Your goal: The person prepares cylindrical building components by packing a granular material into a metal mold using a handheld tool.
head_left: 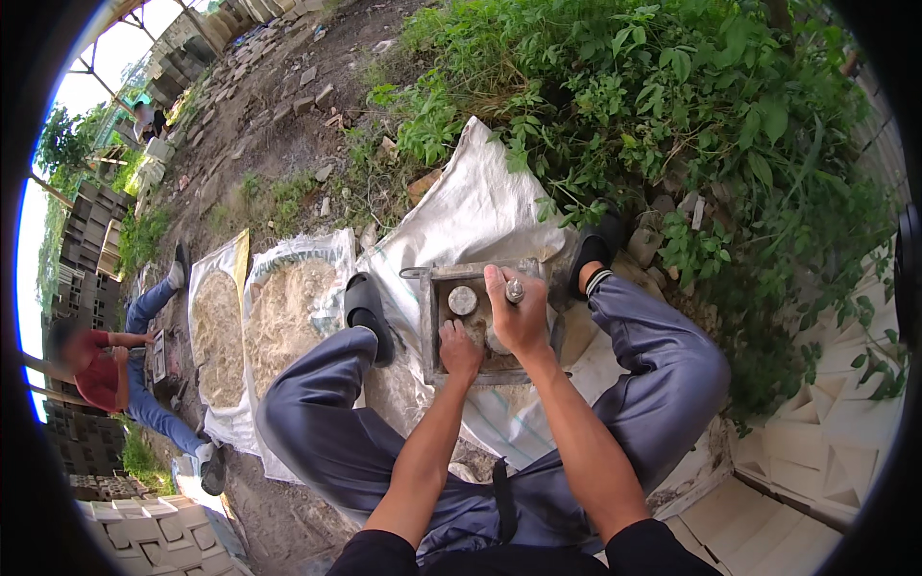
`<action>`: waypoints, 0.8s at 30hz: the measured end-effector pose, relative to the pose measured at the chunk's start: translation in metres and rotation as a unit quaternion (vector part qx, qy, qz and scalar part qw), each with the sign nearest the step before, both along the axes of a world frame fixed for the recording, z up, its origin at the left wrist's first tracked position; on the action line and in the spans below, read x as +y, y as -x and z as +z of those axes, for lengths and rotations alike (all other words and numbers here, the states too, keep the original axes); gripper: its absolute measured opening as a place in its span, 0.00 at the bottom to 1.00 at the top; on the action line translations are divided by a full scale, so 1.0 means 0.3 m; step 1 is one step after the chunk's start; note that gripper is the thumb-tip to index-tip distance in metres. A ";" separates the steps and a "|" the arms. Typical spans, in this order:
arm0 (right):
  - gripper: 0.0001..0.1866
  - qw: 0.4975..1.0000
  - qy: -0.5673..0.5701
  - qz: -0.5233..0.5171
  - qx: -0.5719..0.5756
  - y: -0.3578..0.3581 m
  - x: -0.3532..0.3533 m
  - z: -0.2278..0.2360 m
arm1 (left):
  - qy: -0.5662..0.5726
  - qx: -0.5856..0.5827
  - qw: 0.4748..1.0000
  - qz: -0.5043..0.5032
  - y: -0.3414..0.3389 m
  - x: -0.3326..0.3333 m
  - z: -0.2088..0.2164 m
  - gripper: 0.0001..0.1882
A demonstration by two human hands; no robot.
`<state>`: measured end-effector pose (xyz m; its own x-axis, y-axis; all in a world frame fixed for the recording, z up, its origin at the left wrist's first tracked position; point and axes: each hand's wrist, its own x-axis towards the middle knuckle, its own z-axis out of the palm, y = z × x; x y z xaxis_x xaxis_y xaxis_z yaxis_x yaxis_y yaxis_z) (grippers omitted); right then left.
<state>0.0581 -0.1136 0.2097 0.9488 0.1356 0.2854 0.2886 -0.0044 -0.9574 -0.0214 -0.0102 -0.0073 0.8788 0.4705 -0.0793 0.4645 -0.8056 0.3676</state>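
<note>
A rectangular grey mould box (429, 317) with a protruding handle bar stands between my legs on a white woven sack. Inside it sits a pale round, flat-topped piece (462, 300), with another rounded shape partly hidden by my right hand. My left hand (461, 351) reaches into the box just below the round piece, its fingers extended and touching the contents. My right hand (519, 317) is wrapped round an upright hand tool (515, 290) over the right half of the box. Only the tool's rounded, greyish top shows above the fist; its lower end is hidden.
Two opened sacks of sandy powder (293, 307) (218, 336) lie at left. Beyond them a person in a red shirt (101, 374) sits with an object in hand. Leafy plants (691, 106) crowd the far right; pale blocks (807, 461) are stacked near right.
</note>
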 end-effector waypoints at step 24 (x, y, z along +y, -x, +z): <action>0.21 1.000 0.027 0.001 0.001 -0.022 0.002 -0.017 | 0.041 -0.060 0.974 -0.215 0.046 0.098 0.025 0.21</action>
